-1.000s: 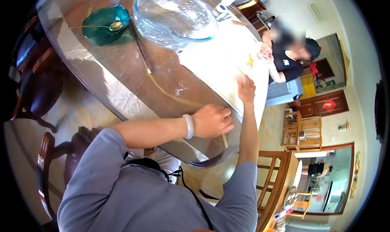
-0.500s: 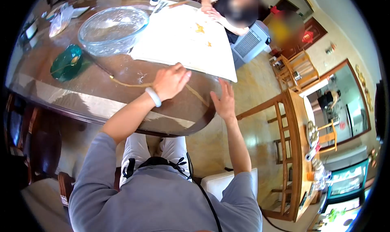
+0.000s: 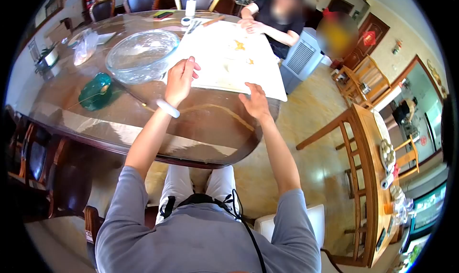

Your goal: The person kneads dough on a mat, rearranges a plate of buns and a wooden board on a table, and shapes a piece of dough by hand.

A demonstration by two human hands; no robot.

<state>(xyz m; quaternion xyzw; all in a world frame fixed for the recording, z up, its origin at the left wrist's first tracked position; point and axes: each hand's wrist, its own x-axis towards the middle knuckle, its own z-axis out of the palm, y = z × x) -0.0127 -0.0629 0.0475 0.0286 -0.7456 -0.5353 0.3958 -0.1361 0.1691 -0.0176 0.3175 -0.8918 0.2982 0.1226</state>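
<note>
My left hand [image 3: 180, 83], with a pale bracelet [image 3: 168, 108] at the wrist, is raised over the near-left edge of a white board [image 3: 220, 74]. Its fingers are loosely bent, and nothing shows in them. Over the board's near-right edge, my right hand [image 3: 256, 102] has its fingers apart and holds nothing. Small orange-brown pieces [image 3: 239, 45] lie on the board, too small to name. A large clear glass bowl [image 3: 138, 57] with whitish smears stands left of my left hand. Nearer me is a green dish [image 3: 97, 92] with a small pale thing in it.
Another person's hands [image 3: 253, 27] rest at the board's far edge. On the dark table [image 3: 201, 134] are a plastic bag [image 3: 85, 47], a white bottle [image 3: 191, 7] and a phone [image 3: 163, 15]. A grey air cooler [image 3: 303, 53] and a wooden table [image 3: 363, 177] stand at right.
My left hand has risen from the table's near part towards the board, up and left. My right hand has shifted slightly left over the board's edge. The view has tilted up.
</note>
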